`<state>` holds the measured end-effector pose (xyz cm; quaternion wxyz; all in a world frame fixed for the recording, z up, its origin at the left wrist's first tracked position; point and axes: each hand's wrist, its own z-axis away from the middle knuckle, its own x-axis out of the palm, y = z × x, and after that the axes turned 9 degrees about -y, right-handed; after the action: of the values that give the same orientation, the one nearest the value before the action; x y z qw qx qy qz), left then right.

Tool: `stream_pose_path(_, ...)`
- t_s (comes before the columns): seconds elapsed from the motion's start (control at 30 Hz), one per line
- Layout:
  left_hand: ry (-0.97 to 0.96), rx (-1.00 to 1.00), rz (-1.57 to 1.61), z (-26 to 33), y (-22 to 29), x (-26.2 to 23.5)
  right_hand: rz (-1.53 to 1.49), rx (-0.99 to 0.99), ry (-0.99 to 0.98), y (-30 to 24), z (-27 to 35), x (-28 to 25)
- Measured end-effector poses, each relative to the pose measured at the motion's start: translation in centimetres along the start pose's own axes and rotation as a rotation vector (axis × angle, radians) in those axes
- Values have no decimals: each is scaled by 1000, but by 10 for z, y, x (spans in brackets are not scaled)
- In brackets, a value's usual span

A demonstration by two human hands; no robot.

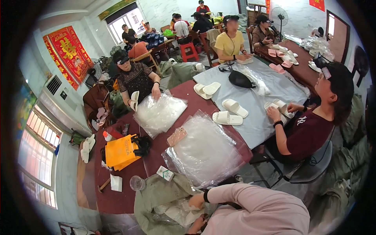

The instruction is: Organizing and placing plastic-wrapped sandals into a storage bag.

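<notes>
At the lower edge, my right hand [197,200], below a pink sleeve and a dark wristband, reaches into the mouth of a grey-green woven sack [150,196]. Its fingers are curled down onto clear-bagged pale slippers [178,213] inside. Closer to me, my left hand [197,224] is closed at the edge of the same bagged slippers, partly cut off by the frame. Plastic glare blurs the exact grip of both hands. Just beyond the sack, a stack of clear plastic bags [207,152] covers the dark red table [156,156], with a patterned phone [177,136] at its edge.
A small white-and-green box [165,173], a clear plastic cup [137,183], a hammer [104,185] and an orange bag [122,152] lie left of the stack. Co-workers handle white slippers [227,118] around the grey-covered table [258,125]. A chair [313,164] stands at right.
</notes>
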<state>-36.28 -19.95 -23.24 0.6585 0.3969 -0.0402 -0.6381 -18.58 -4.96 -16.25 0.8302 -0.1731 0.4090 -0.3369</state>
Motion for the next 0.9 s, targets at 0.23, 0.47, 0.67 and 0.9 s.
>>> stream_pose_path(0.23,-150,-63,-107,9,107,-110,-260,493,1185,61,172,-4)
stream_pose_path(0.47,-203,101,220,-32,34,-100,58,942,1251,136,257,67)
stream_pose_path(0.67,80,-31,-250,-63,176,-184,-229,779,852,169,281,89)
stream_pose_path(0.9,335,1,-387,-150,316,-215,-549,425,1142,203,305,77)
